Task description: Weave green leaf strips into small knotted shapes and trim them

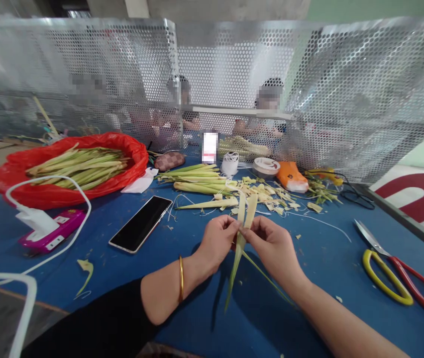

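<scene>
Leaf strips (250, 211) are held between both hands, in front of the body and over the near half of the blue desk (111, 283). Left hand (215, 241): strips pinched between thumb and fingers from the left side. Right hand (276, 244): strips pinched from the right, thumb laid across near the crossing point. Neither hand is spread; the fingertips are almost touching, so neither hand can be called clearly nearer. The curled fingers under the strips are partly hidden.

Key relation: the long axis runs away from the body, between the two hands, with the far end leaned a little to the right. Beyond the grip, two broad pale ends are forked in a narrow V; on the near side, a green tip is tapered down and slightly left. A thinner strip is angled out toward the near right, passing close by the right forearm.

Edges and room: the far ends are pointed at the scraps (267, 194), with the cut stalks (200, 186) beyond and to the left, so the far side is judged tightest. The phone (141, 224) is placed left of the left hand; the scissors (391, 258) are well apart on the right. More room is judged available toward the body and between right hand and scissors. A perforated screen (227, 59) is set across the back.
</scene>
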Demonstrator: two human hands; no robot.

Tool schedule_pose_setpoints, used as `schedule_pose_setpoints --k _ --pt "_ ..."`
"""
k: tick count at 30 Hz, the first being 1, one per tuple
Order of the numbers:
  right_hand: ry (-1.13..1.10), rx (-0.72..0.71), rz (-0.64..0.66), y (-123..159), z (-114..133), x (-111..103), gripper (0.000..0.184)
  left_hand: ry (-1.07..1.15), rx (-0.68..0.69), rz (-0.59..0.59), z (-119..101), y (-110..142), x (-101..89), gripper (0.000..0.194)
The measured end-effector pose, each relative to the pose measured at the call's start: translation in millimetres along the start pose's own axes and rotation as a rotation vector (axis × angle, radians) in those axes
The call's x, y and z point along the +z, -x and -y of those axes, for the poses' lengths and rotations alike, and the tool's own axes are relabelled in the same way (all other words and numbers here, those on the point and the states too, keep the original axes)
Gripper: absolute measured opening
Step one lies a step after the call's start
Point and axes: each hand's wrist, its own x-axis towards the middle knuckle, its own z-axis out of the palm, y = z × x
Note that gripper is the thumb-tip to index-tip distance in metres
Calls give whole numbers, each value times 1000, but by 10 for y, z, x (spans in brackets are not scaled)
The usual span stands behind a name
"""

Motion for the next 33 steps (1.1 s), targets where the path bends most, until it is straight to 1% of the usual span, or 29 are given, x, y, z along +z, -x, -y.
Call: schedule_pose_setpoints --k 3,5,9,12,17,19,23,25,27,30,33 --pt "-11 -34 3 15 -6 7 23 -93 24 -10 30 -24 -20 19" --pt "-37 1 37 10 -32 19 19 -157 84 -36 42 -35 -32 19" --pt "-152 92 120 0 -53 43 19 -276 230 -105 60 -50 -49 20" --pt "-177 96 128 14 -2 37 18 -309 238 -109 75 -56 -52 20" --pt "-117 51 107 40 68 26 19 -330 253 -125 97 -77 -61 20" --pt "-145 64 133 43 58 42 19 -346 264 -143 97 -86 -65 19" --pt "-231 125 202 37 21 72 16 -319 249 -147 71 -73 -51 17" --pt "-236 139 181 28 9 69 16 -236 208 -124 50 -51 -33 17" --pt "-206 133 138 16 0 55 16 -149 137 -76 37 -29 -16 16" --pt "-125 110 90 8 -1 31 16 -99 69 -22 36 -10 -7 13" --pt "-92 68 67 28 41 17 17 -107 72 -47 39 -9 -11 14"
